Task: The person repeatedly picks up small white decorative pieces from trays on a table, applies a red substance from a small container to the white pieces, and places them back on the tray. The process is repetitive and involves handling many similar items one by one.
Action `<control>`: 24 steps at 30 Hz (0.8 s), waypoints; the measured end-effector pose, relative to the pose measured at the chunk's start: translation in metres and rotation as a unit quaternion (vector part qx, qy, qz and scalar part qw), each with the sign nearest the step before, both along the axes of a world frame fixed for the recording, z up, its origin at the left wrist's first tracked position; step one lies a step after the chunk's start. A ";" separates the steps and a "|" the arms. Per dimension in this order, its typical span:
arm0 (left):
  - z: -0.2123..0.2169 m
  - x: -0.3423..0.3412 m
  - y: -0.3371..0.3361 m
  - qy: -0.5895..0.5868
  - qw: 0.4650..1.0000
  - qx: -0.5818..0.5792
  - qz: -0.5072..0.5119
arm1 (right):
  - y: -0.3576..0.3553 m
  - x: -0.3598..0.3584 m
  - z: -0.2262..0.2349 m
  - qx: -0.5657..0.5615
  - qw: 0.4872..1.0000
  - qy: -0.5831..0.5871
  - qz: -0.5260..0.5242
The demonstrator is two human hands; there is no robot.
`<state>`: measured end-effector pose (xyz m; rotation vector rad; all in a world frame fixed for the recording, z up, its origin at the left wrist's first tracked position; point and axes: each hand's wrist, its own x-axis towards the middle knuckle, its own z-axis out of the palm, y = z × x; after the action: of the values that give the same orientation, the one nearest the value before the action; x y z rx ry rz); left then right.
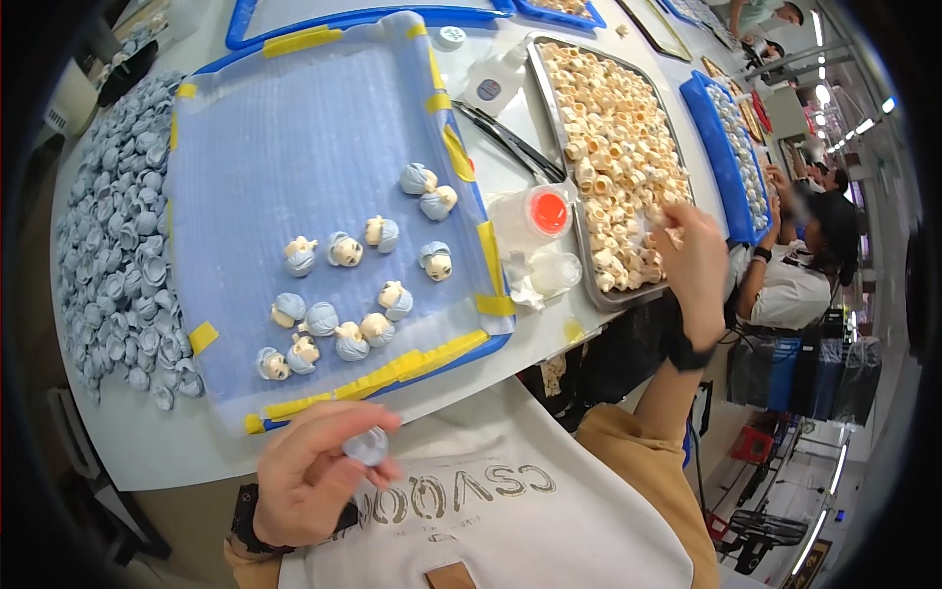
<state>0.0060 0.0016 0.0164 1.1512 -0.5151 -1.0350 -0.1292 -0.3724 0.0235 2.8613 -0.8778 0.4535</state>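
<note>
My left hand (319, 476) is closed in a pinch around a small light-blue hair piece (366, 448), held above my apron near the table's front edge. My right hand (695, 270) reaches over the metal tray (589, 280), which is heaped with cream doll heads (613, 128). Its fingers are curled down at the heads near the tray's right side; whatever they grip is hidden. In front of me, a blue sheet-lined tray (285, 157) edged with yellow tape bears several doll heads wearing blue hair (345, 249), some upright, some tipped over.
Loose blue hair pieces (118, 245) lie heaped at the left. Between the trays are black tweezers (515, 142), a white bottle (496, 80) and a clear jar with an orange-red top (548, 211). A blue bin (721, 157) stands beyond my right hand; a co-worker (800, 285) sits there.
</note>
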 end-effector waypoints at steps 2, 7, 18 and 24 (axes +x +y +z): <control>-0.004 0.000 0.000 0.058 0.998 0.007 -0.038 | 0.042 0.008 0.024 0.042 0.994 -0.089 0.043; -0.010 0.002 -0.019 -0.173 0.979 -0.028 -0.101 | 0.164 0.043 0.031 0.294 0.800 -0.178 0.492; -0.018 -0.007 -0.008 -0.068 0.996 -0.057 0.025 | 0.188 0.056 0.000 0.295 0.780 -0.251 0.492; -0.018 0.002 -0.010 -0.118 0.992 -0.051 -0.006 | 0.188 0.055 0.002 0.228 0.778 -0.223 0.542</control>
<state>0.0079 -0.0088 -0.0013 1.1865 -0.7543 -0.8774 -0.0740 -0.1845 0.0258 3.4725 0.9533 1.1626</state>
